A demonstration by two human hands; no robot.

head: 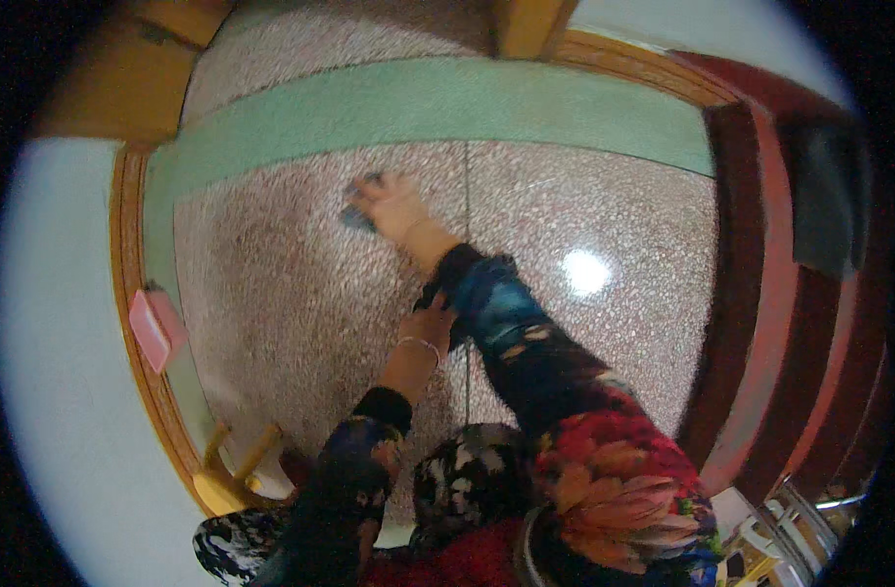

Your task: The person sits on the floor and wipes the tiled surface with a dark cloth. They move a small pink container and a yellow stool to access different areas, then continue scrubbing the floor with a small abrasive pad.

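My right hand [392, 209] reaches forward over the speckled terrazzo floor [271, 293]. Its fingers press down on a dark grey cloth [357, 219], which shows at the fingertips and under the palm; both are blurred. Closer to my body, my left hand [427, 330], with a thin bracelet at the wrist, is beside my right forearm sleeve [502, 308]. Dark material shows around its fingers. Whether this is the sleeve or a separate thing, I cannot tell.
A green border [447, 99] edges the floor. A pink plastic container [154, 330] stands by the wooden skirting [128, 242] at left. Yellow wooden stool legs [260, 451] show at lower left. Dark red step-like boards [733, 293] line the right. Brown wooden furniture [124, 81] stands at upper left.
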